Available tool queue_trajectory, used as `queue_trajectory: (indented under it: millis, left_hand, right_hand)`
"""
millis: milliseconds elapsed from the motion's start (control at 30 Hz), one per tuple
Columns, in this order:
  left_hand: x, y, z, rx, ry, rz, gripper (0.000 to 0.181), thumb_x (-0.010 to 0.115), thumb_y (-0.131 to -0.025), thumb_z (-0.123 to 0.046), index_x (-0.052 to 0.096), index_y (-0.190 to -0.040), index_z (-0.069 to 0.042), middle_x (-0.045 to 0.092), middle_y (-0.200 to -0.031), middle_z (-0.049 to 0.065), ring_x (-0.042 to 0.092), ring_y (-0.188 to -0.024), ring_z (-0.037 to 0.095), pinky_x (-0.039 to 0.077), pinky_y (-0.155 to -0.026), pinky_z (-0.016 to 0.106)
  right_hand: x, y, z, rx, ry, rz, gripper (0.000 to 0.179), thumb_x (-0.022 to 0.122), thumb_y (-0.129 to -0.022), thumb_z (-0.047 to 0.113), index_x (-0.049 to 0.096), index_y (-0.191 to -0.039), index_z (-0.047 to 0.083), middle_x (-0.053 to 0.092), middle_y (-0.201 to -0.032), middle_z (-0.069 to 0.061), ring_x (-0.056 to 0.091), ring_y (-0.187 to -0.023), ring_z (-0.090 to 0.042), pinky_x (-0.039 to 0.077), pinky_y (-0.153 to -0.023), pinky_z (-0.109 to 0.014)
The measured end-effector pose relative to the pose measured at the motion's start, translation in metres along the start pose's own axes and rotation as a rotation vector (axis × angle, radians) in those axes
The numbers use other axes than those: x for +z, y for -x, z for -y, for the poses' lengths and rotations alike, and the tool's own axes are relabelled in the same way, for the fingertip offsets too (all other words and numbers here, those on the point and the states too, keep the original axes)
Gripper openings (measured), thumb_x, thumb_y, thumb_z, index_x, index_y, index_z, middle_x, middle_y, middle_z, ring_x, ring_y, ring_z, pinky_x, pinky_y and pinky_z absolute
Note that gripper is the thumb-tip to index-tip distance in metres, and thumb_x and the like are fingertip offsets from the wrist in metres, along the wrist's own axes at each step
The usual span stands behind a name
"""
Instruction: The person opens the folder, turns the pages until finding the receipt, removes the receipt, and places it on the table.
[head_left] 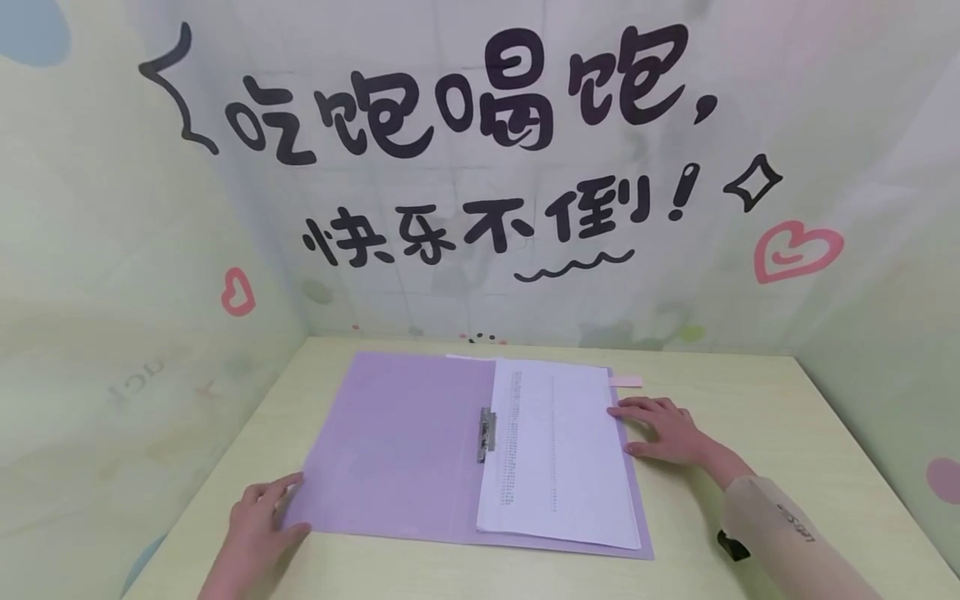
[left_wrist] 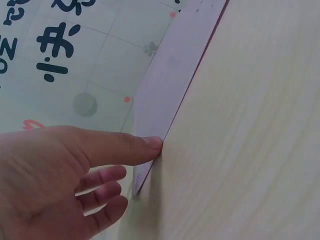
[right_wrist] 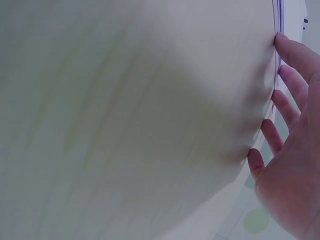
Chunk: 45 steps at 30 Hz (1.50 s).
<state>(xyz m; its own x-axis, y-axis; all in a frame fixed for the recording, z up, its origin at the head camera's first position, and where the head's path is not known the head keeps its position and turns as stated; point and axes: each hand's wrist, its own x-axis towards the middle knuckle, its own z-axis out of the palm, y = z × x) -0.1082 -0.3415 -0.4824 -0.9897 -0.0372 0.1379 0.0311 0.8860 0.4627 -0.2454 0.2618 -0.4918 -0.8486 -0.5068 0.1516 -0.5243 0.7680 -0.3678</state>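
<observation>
A purple folder (head_left: pixel 397 442) lies spread open on the table. On its right half rests a stack of printed white sheets (head_left: pixel 562 450), beside a metal clip (head_left: pixel 486 433) at the spine. At the folder's lower left corner is my left hand (head_left: pixel 258 525); in the left wrist view its thumb (left_wrist: pixel 145 147) touches the folder's edge and the other fingers bend loosely. My right hand (head_left: pixel 667 429) touches the right edge with spread fingers. In the right wrist view, the fingertips (right_wrist: pixel 254 155) rest along the tabletop and the folder's side.
A pink tab (head_left: pixel 627 382) sticks out at the folder's upper right. The pale wooden table (head_left: pixel 750 408) is enclosed by printed walls (head_left: pixel 420 300) at the back and both sides. A small black object (head_left: pixel 732 546) shows under the right forearm.
</observation>
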Motion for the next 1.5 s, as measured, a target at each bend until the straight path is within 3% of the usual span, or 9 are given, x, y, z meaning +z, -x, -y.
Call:
queue_trajectory:
  millis: [133,233,400,533,633,867,1100,1300,1500]
  left_hand:
    - [0.004,-0.009,0.002,0.249,-0.014,-0.062,0.073,0.084,-0.060,0.002,0.059,-0.128,-0.003,0.054,-0.129,0.027,0.055,-0.105,0.043,0.042,-0.081,0.042]
    - [0.003,-0.016,0.002,0.328,-0.036,-0.027,0.072,0.083,-0.056,0.003,0.063,-0.125,-0.004,0.058,-0.131,0.021,0.058,-0.106,0.037,0.045,-0.082,0.037]
    - [-0.004,-0.024,-0.003,0.237,-0.023,0.125,0.060,0.082,-0.065,-0.012,0.067,-0.122,-0.007,0.060,-0.129,0.017,0.054,-0.110,0.034,0.047,-0.086,0.039]
    - [-0.004,-0.028,-0.010,0.156,0.000,0.177,0.062,0.085,-0.071,-0.035,0.066,-0.124,-0.008,0.059,-0.130,0.017,0.052,-0.112,0.036,0.047,-0.091,0.050]
    - [-0.001,-0.030,-0.013,0.131,-0.018,0.183,0.069,0.086,-0.070,-0.044,0.064,-0.125,-0.009,0.058,-0.129,0.016,0.051,-0.109,0.036,0.047,-0.090,0.053]
    - [0.004,-0.031,-0.017,0.140,-0.064,0.171,0.083,0.083,-0.072,-0.048,0.054,-0.141,-0.012,0.054,-0.126,0.018,0.048,-0.101,0.033,0.047,-0.082,0.047]
    - [0.008,-0.030,-0.019,0.115,-0.100,0.174,0.082,0.085,-0.069,-0.047,0.058,-0.137,-0.011,0.050,-0.129,0.023,0.047,-0.101,0.038,0.047,-0.080,0.048]
    - [0.008,-0.029,-0.024,0.149,-0.124,0.150,0.081,0.085,-0.069,-0.046,0.058,-0.136,-0.009,0.049,-0.136,0.025,0.048,-0.103,0.042,0.049,-0.079,0.052]
    - [0.006,-0.031,-0.026,0.151,-0.106,0.168,0.082,0.086,-0.068,-0.042,0.057,-0.136,-0.006,0.051,-0.139,0.023,0.046,-0.108,0.045,0.048,-0.084,0.056]
  right_hand:
    - [-0.001,0.000,0.001,-0.005,0.002,0.005,0.059,0.072,-0.086,0.040,0.056,-0.137,0.016,0.053,-0.142,-0.017,0.045,-0.120,-0.047,0.039,-0.084,-0.062]
    - [-0.002,0.000,0.002,-0.007,-0.001,0.006,0.059,0.072,-0.086,0.040,0.056,-0.137,0.015,0.052,-0.142,-0.017,0.045,-0.121,-0.047,0.040,-0.084,-0.062]
    - [-0.002,0.000,0.003,-0.001,-0.007,0.018,0.059,0.072,-0.087,0.039,0.055,-0.138,0.014,0.051,-0.143,-0.018,0.044,-0.122,-0.048,0.039,-0.086,-0.064]
    - [-0.003,0.001,0.003,0.007,-0.007,0.024,0.059,0.072,-0.087,0.039,0.055,-0.138,0.014,0.051,-0.143,-0.019,0.044,-0.122,-0.049,0.038,-0.086,-0.064]
    - [-0.003,0.001,0.001,0.009,-0.005,0.025,0.059,0.072,-0.087,0.039,0.055,-0.138,0.014,0.051,-0.143,-0.018,0.043,-0.122,-0.049,0.038,-0.085,-0.062]
    - [-0.002,0.001,-0.001,0.021,-0.019,0.030,0.059,0.072,-0.087,0.039,0.055,-0.139,0.014,0.050,-0.144,-0.018,0.042,-0.124,-0.050,0.038,-0.085,-0.063]
    - [-0.001,0.000,0.003,0.022,-0.052,0.037,0.059,0.072,-0.088,0.038,0.055,-0.139,0.014,0.050,-0.145,-0.019,0.041,-0.124,-0.051,0.036,-0.088,-0.067]
    - [-0.007,0.000,0.006,0.005,-0.015,0.038,0.059,0.073,-0.086,0.037,0.057,-0.137,0.013,0.053,-0.141,-0.019,0.045,-0.120,-0.048,0.039,-0.086,-0.065]
    - [-0.023,-0.016,0.013,0.009,0.000,0.067,0.048,0.073,-0.088,0.028,0.062,-0.132,0.011,0.059,-0.135,-0.019,0.051,-0.118,-0.045,0.043,-0.092,-0.067]
